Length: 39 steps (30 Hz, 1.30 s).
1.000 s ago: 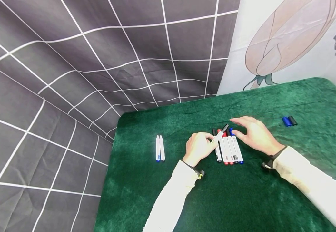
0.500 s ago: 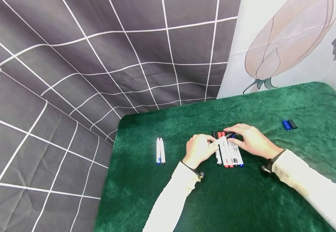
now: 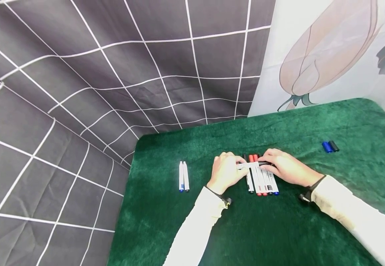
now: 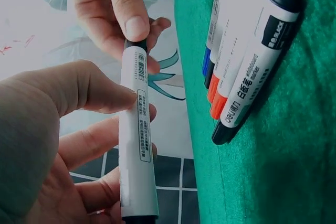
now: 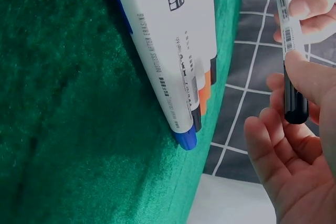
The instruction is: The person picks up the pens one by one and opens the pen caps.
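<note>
Between both hands is a white whiteboard marker [image 4: 135, 171] with a black cap [image 5: 295, 100], lying level across the view above a row of markers. My left hand [image 3: 225, 170] grips the white barrel between thumb and fingers. At the other end, my right hand [image 3: 286, 167] pinches the black cap with thumb and fingertips. Below them several capped markers [image 3: 262, 183] lie side by side, with red, black and blue ends; the two hands and the held marker hide part of their caps.
Two white markers without caps [image 3: 184, 177] lie side by side at the left on the green cloth [image 3: 159, 221]. A loose blue cap [image 3: 327, 147] and a loose black cap [image 3: 334, 146] lie at the far right. Grey checked fabric [image 3: 166, 92] hangs behind.
My right hand has come left and down and taken hold of the marker's black cap. The marker has turned from slanting upward to nearly level, still in my left hand.
</note>
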Motion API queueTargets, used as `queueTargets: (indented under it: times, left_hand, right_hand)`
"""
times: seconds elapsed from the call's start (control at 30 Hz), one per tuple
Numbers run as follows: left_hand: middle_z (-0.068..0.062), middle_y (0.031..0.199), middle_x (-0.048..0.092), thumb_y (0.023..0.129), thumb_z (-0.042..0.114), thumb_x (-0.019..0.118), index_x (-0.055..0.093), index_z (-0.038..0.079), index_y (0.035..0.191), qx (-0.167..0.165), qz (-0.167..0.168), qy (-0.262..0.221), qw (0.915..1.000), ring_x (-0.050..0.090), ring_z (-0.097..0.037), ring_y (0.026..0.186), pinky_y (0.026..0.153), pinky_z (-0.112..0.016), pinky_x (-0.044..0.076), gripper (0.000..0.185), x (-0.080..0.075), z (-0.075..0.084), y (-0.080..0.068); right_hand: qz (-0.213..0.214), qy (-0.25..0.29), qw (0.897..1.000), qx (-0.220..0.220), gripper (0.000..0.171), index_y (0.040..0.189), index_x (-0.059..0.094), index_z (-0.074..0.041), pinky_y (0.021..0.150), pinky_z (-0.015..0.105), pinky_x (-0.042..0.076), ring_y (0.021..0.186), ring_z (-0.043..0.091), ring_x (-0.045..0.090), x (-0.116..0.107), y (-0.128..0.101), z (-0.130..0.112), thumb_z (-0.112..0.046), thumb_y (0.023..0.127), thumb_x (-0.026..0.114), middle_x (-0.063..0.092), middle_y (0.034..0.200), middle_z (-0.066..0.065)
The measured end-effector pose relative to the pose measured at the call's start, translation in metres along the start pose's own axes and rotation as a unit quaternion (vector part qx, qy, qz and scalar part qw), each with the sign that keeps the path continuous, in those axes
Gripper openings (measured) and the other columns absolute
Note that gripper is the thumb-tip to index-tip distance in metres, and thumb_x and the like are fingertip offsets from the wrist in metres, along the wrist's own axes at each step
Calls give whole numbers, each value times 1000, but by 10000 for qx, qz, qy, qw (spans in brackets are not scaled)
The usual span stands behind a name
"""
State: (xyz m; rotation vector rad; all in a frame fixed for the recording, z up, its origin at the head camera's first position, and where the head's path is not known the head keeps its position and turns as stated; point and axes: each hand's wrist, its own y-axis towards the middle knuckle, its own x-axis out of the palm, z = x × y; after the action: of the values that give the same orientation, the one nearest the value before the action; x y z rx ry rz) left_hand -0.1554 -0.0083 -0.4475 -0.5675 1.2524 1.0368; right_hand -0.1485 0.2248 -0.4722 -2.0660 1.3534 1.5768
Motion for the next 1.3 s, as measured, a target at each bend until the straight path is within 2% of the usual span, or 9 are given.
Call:
queueTargets:
  times: [0.13, 0.3, 0.57, 0.77, 1.0, 1.17, 1.3]
  left_hand:
    - [8, 84, 67, 84, 36, 70, 80, 25, 94, 306, 121, 317, 9990, 61, -14, 84, 74, -32, 45, 17, 0, 0, 0]
    - [8, 92, 72, 84, 35, 71, 78, 23, 95, 605, 322, 522, 9963, 65, -12, 89, 79, -32, 48, 18, 1, 1, 1]
    - [9, 95, 72, 87, 36, 72, 76, 21, 97, 1120, 485, 940, 9881, 66, -10, 93, 80, -28, 48, 19, 6, -1, 2]
    - [8, 93, 70, 93, 34, 68, 75, 20, 98, 1507, 632, 946, 9820, 66, -10, 90, 84, -26, 50, 17, 10, -3, 1]
    - [7, 96, 69, 96, 31, 64, 74, 19, 106, 1878, 643, 1118, 9737, 66, -9, 94, 87, -25, 49, 19, 14, -4, 3]
    - [5, 96, 67, 97, 28, 64, 74, 17, 110, 2100, 599, 902, 9717, 66, -9, 90, 84, -25, 50, 20, 14, -7, 2]
    - [5, 97, 66, 101, 26, 61, 73, 17, 116, 2325, 428, 666, 9694, 65, -9, 88, 83, -24, 51, 22, 13, -10, 1]
  right_hand:
    - [-105, 35, 9999, 4, 17, 109, 74, -9, 70, 32, 49, 79, 5, 51, 0, -1, -2, -8, 93, 70, 57, 90, -9]
    - [-348, 116, 9993, 105, 17, 112, 73, -8, 71, 33, 51, 75, 1, 52, -2, -1, -3, -10, 98, 64, 62, 87, -8]
    - [-473, 366, 9979, 230, 19, 115, 72, -7, 77, 38, 53, 82, 3, 59, -1, 0, -4, -10, 100, 61, 67, 96, -5]
    - [-425, 454, 9979, 158, 24, 120, 71, -8, 86, 44, 54, 98, 13, 67, -1, -3, -2, -7, 99, 61, 71, 111, -2]
    - [-434, 616, 9970, 194, 25, 121, 71, -7, 87, 45, 53, 99, 12, 66, -1, -5, 0, -6, 99, 59, 71, 113, -1]
    - [-457, 672, 9965, 169, 25, 122, 70, -5, 88, 46, 53, 102, 15, 67, -2, -4, -2, -5, 99, 59, 71, 116, 2]
    - [-317, 691, 9971, -46, 25, 121, 71, -7, 85, 42, 54, 99, 9, 66, -3, -4, 0, -5, 98, 61, 72, 113, -1]
